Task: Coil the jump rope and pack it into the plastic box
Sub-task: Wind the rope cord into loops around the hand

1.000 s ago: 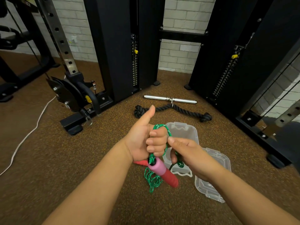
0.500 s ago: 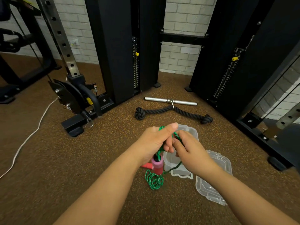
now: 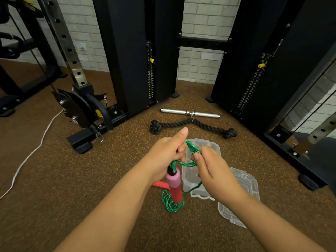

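My left hand [image 3: 163, 157] grips loops of the green jump rope [image 3: 190, 148], thumb raised; a pink-and-red handle [image 3: 175, 184] dangles below it. My right hand [image 3: 212, 171] pinches the green rope beside the left fingers. More green rope lies bunched on the floor [image 3: 171, 202] under the handle. A second red handle [image 3: 160, 184] lies on the floor, mostly hidden by my left wrist. The clear plastic box [image 3: 209, 146] sits open on the floor behind my hands, partly covered by them. Its clear lid [image 3: 243, 188] lies to the right.
A black knotted rope attachment [image 3: 192, 124] and a chrome bar [image 3: 190, 113] lie on the brown floor beyond the box. Black weight-machine columns [image 3: 131, 51] stand behind and to the right. A white cable [image 3: 32, 151] runs along the floor at left.
The dangling handle has swung from tilted to nearly upright. My left thumb folded down, then lifted again, and my right hand has moved up against the left fingers while holding the rope.
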